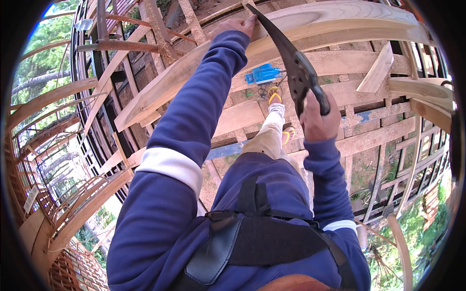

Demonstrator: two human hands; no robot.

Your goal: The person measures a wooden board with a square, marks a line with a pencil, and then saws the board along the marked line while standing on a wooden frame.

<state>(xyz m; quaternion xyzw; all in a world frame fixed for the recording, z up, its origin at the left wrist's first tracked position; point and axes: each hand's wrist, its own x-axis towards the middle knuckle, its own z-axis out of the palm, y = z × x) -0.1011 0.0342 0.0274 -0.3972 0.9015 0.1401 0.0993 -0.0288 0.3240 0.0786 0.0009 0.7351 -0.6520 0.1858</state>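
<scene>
In my right hand (321,115) is a handsaw (280,39), fingers wrapped round its black handle. Its dark, tapering blade points up and to the left, across a long, thick wooden beam (349,30). Whether the teeth touch the wood cannot be made out. My left hand (235,26) grips the beam from above at the far side, thumb close to the saw's tip; some of its fingers are hidden.
Below the beam, a blue power tool (264,73) with a dark cord lies near my sandalled foot (275,95). Spaced planks (369,137) with gaps form the platform. An angled wood offcut (377,69) lies right; a rusty pipe (121,46) juts in left.
</scene>
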